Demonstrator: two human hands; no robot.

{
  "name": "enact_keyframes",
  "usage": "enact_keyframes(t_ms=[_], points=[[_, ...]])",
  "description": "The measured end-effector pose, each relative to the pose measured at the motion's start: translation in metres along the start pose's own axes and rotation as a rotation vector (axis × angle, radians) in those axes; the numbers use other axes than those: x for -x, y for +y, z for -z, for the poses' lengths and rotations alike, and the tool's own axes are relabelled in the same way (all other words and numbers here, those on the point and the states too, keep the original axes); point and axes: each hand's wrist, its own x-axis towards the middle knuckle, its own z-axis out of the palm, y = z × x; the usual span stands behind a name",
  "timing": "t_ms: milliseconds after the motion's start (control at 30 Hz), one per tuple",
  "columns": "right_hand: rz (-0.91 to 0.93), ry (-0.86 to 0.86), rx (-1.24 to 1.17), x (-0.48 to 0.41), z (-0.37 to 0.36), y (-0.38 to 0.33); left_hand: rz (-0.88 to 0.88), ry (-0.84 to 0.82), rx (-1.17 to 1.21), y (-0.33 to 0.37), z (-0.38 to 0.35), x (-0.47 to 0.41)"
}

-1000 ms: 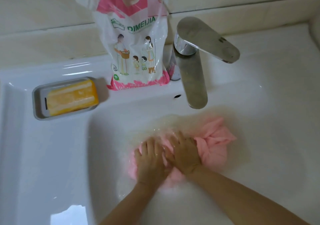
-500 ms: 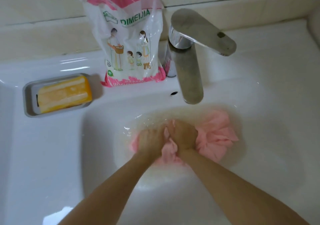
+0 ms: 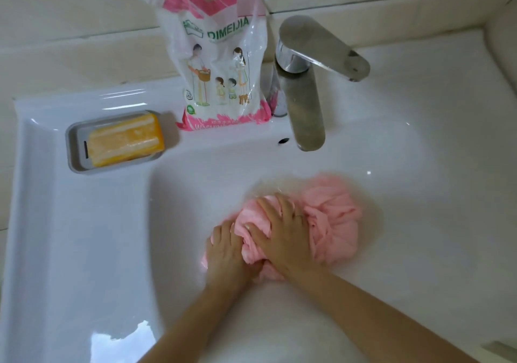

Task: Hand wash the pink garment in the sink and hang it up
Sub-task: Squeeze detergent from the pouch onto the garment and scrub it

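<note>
Low in the middle of the sink's (image 3: 84,250) bowl, both hands clutch the pink garment (image 3: 333,217). The right hand (image 3: 282,237) curls over the top of the wet bundle, and the left hand (image 3: 223,248) grips its near-left end, touching the right. Loose folds spread rightward in shallow water. The faucet (image 3: 306,105) reaches over the bowl's back edge. On the back ledge stands a detergent pouch (image 3: 221,63); toward the left corner, yellow soap (image 3: 126,139) lies in a grey dish (image 3: 72,153).

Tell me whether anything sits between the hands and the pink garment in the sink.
Nothing visible does. The left hand and right hand grip the bunched pink garment directly in the sink; the faucet spout hangs behind it, apart from both.
</note>
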Motion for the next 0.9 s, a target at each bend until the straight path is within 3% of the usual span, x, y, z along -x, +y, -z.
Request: enact_keyframes(t_ms=[133, 267, 333, 400, 567, 633, 700, 767, 900], points=[[-0.072, 0.096, -0.124, -0.009, -0.009, -0.013, 0.174, -0.016, 0.091, 0.000, -0.010, -0.003], [-0.014, 0.243, -0.255, 0.008, -0.006, -0.037, 0.190, -0.092, 0.050, -0.001, -0.015, -0.010], [0.018, 0.259, -0.205, 0.011, -0.008, -0.044, 0.277, -0.051, 0.106, -0.001, -0.010, -0.011], [0.037, 0.252, -0.131, 0.003, -0.015, -0.039, 0.306, -0.153, 0.107, 0.001, -0.009, -0.012], [-0.044, 0.211, -0.100, -0.032, -0.025, -0.009, 0.216, -0.206, 0.094, 0.002, -0.001, -0.017], [-0.103, 0.115, -0.077, -0.044, -0.020, -0.008, 0.108, -0.123, 0.003, -0.006, -0.002, -0.009], [-0.185, 0.009, -0.160, -0.049, -0.010, -0.006, 0.060, -0.067, -0.050, -0.014, 0.000, -0.006], [-0.279, 0.021, -0.364, -0.046, -0.001, -0.001, 0.102, -0.067, -0.052, -0.017, 0.000, -0.003], [-0.067, 0.143, -0.396, -0.015, 0.013, -0.008, 0.182, -0.206, -0.042, -0.010, -0.002, -0.005]])
